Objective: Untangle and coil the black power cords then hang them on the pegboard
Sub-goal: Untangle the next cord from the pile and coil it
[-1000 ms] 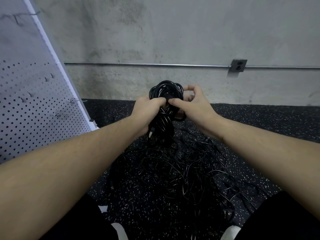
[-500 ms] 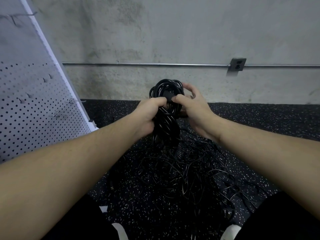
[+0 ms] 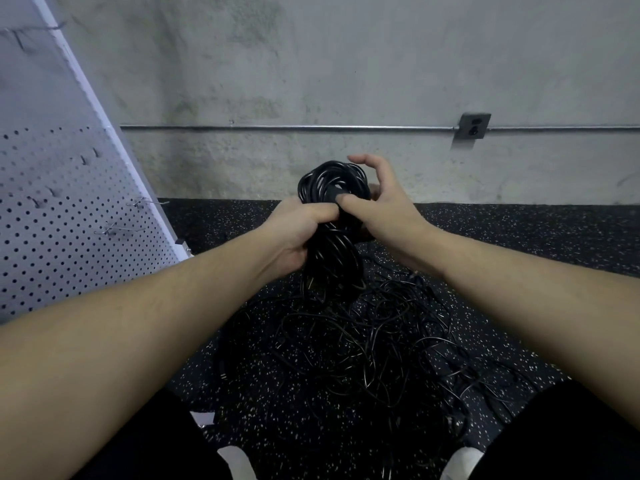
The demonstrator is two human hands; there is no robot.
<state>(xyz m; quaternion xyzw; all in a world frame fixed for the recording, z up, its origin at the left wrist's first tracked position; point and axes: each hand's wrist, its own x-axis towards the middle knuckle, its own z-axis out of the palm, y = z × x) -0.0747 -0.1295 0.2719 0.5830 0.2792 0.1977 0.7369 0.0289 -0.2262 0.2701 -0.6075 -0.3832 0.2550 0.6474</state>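
A coiled bundle of black power cord (image 3: 329, 181) is held upright in front of me, its loop at the top and its lower part hanging down. My left hand (image 3: 299, 226) grips the bundle around its middle. My right hand (image 3: 375, 206) presses its thumb on the wrap at the bundle's waist while the index finger curls over the loop's top right. Below lies a tangled heap of black power cords (image 3: 363, 341) on the floor. The white pegboard (image 3: 62, 209) leans at the left, with several metal hooks (image 3: 121, 230).
A concrete wall with a metal conduit (image 3: 277, 127) and an outlet box (image 3: 472, 126) stands behind. The floor is black speckled rubber (image 3: 519, 230). My dark trouser legs and white shoe tips (image 3: 460, 459) are at the bottom edge.
My right hand's fingers have lifted and spread over the top of the coil, with the thumb still on the wrap. The left hand keeps the same grip.
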